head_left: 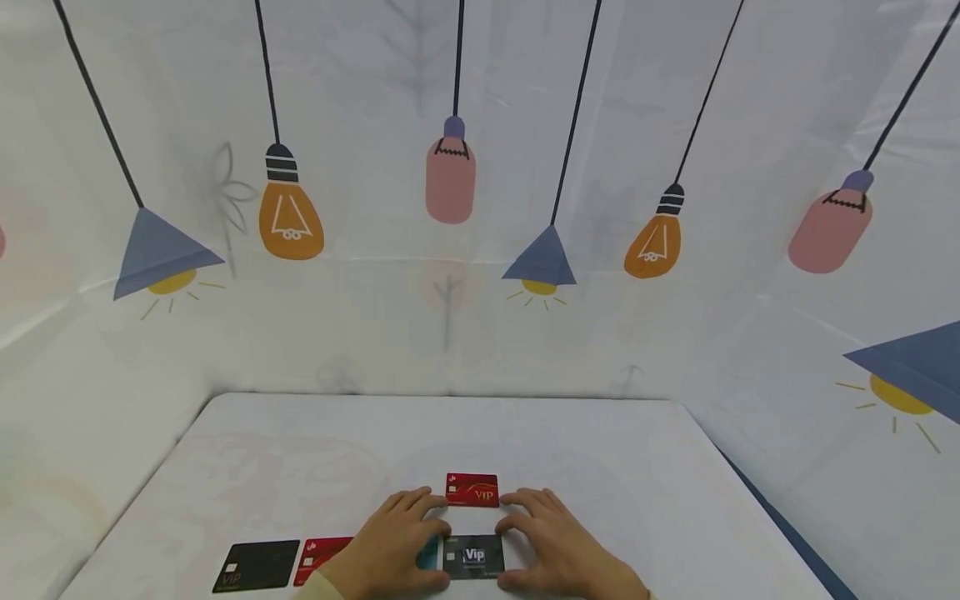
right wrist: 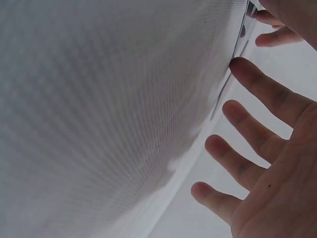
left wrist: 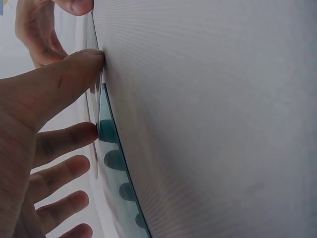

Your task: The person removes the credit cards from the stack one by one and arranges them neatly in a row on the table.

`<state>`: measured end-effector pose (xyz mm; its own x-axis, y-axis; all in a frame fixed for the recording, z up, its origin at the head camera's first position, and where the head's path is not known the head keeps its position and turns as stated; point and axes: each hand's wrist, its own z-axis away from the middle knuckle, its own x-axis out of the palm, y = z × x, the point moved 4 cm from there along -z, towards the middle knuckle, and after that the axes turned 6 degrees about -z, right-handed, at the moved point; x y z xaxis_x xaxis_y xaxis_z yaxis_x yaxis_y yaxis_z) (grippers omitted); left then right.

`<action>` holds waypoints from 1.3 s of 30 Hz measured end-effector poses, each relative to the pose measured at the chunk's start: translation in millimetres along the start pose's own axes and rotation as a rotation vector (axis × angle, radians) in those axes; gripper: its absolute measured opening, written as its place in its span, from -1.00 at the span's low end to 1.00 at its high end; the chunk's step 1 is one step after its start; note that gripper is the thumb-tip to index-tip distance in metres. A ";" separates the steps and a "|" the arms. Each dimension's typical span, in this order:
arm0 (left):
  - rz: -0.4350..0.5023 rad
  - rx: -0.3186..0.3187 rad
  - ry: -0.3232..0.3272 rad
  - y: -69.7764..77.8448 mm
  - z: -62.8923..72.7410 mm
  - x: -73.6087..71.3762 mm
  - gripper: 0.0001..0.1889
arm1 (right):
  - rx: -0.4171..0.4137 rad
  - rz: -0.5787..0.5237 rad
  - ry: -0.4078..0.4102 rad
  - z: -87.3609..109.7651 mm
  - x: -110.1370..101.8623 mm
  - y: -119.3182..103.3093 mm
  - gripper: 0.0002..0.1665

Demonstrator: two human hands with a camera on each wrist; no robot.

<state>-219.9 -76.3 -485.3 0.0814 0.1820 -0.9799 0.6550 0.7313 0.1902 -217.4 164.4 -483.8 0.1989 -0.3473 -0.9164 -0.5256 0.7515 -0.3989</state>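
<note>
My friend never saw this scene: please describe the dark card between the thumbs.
On the white table, look between left hand and right hand. Nearer the person than the red card is the dark grey card; its central white "Vip" sets it apart.

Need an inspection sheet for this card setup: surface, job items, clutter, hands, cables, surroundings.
Surface: white table, rounded far corners.
Job items: dark grey Vip card between the hands; red VIP card just beyond it; black VIP card at left; second red card and teal card, both partly hidden by the left hand.
Clutter: nothing seen.
Left hand: fingertips at the grey card's left edge.
Right hand: fingertips at its right edge.
Cables: nothing seen; cords are printed.
Surroundings: white backdrop, printed lamps.
</note>
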 end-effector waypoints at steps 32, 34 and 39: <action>-0.071 -0.138 0.172 -33.9 -15.7 -21.1 -0.42 | 0.032 0.045 0.098 1.2 -16.3 14.1 -0.47; -0.085 -0.134 0.179 -36.0 -20.4 -21.1 -0.41 | 0.026 0.051 0.113 1.7 -17.1 15.3 -0.47; -0.104 -0.141 0.183 -40.6 -33.2 -17.2 -0.38 | 0.022 0.065 0.160 3.5 -22.3 18.9 -0.48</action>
<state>-272.9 -87.3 -474.2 -0.1266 0.2079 -0.9699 0.5403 0.8344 0.1083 -228.9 188.3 -471.1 0.0296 -0.3812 -0.9240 -0.5143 0.7868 -0.3411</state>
